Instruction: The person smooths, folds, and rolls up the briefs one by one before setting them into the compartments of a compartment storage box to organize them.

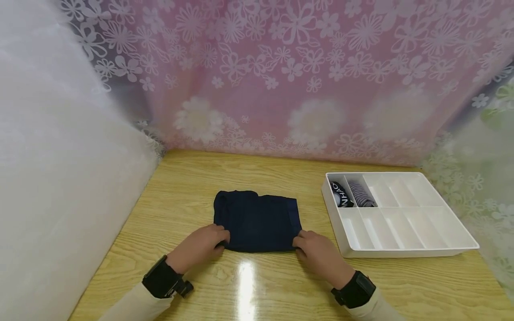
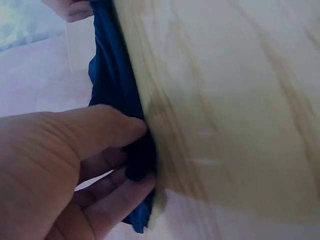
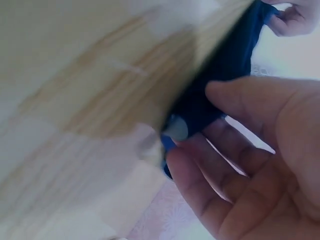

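A pair of dark navy underpants [image 1: 259,223], folded into a rough rectangle, lies on the wooden table with its waistband on the right side. My left hand [image 1: 206,243] pinches the near left corner. In the left wrist view, the thumb [image 2: 131,129] presses one face of the cloth, with fingers around the other side. My right hand [image 1: 317,254] pinches the near right corner at the waistband. A small pale patch [image 3: 176,128] shows on the cloth by the right fingertips in the right wrist view.
Right of the underpants stands a white divided box [image 1: 401,253]. Its back left compartments hold a black rolled garment with white lettering [image 1: 341,195] and a grey striped rolled garment [image 1: 361,195]. A pink floral curtain [image 1: 257,89] hangs behind the table; white sheeting [image 1: 68,156] borders the left.
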Available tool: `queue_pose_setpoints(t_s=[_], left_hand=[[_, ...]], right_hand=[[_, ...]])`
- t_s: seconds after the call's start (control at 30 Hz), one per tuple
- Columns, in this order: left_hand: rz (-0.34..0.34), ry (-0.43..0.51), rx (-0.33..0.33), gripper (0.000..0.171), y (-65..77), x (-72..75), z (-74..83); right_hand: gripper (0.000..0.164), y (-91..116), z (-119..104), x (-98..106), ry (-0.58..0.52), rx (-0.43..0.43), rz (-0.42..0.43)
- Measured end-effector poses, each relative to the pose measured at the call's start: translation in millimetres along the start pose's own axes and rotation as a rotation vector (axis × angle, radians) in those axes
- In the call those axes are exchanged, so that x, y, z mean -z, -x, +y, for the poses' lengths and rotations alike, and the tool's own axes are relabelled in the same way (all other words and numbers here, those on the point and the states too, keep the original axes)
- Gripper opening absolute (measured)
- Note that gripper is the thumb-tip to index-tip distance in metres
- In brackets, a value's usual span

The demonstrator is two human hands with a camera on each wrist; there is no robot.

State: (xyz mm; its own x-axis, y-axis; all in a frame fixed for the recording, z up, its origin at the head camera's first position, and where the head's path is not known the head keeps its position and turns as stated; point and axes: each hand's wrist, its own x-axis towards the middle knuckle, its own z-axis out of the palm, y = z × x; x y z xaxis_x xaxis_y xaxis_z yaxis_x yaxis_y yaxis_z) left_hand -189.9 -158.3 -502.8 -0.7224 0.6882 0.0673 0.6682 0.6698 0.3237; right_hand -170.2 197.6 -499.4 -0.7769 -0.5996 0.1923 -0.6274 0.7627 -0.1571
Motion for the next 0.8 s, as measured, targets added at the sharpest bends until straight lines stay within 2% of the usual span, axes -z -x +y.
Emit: queue_pose_setpoints(t_s=[0.07, 0.2, 0.33, 0.5, 0.6, 0.7, 0.8], left_hand=[[-0.051, 0.052, 0.004, 0.017, 1.5, 2.7, 2.1], [-0.182, 0.23, 0.03, 0.016, 6.0, 14.0, 7.6], [-0.276, 0.38, 0.029, 0.017, 9.9, 27.7, 13.5], [-0.351, 0.53, -0.001, 0.018, 13.0, 41.5, 14.5], [-0.393, 0.611, -0.002, 0.013, 12.4, 49.2, 10.5], [-0.406, 0.664, 0.009, 0.007, 8.9, 56.0, 4.4], [-0.392, 0.685, 0.016, 0.011, 3.0, 59.8, -3.8]], right_hand=[[0.014, 4.1, 0.2, 5.5, -0.032, 0.014, -0.03], [0.012, 10.6, -1.5, 23.2, -0.134, 0.022, -0.115], [0.012, 14.2, -2.3, 42.4, -0.234, 0.016, -0.183], [0.012, 15.1, -1.8, 57.7, -0.344, 0.018, -0.22], [0.01, 12.9, -0.3, 66.9, -0.453, 0.006, -0.27], [0.009, 8.1, 4.3, 75.8, -0.564, -0.036, -0.332], [0.012, -0.3, 10.6, 81.8, -0.64, -0.081, -0.39]])
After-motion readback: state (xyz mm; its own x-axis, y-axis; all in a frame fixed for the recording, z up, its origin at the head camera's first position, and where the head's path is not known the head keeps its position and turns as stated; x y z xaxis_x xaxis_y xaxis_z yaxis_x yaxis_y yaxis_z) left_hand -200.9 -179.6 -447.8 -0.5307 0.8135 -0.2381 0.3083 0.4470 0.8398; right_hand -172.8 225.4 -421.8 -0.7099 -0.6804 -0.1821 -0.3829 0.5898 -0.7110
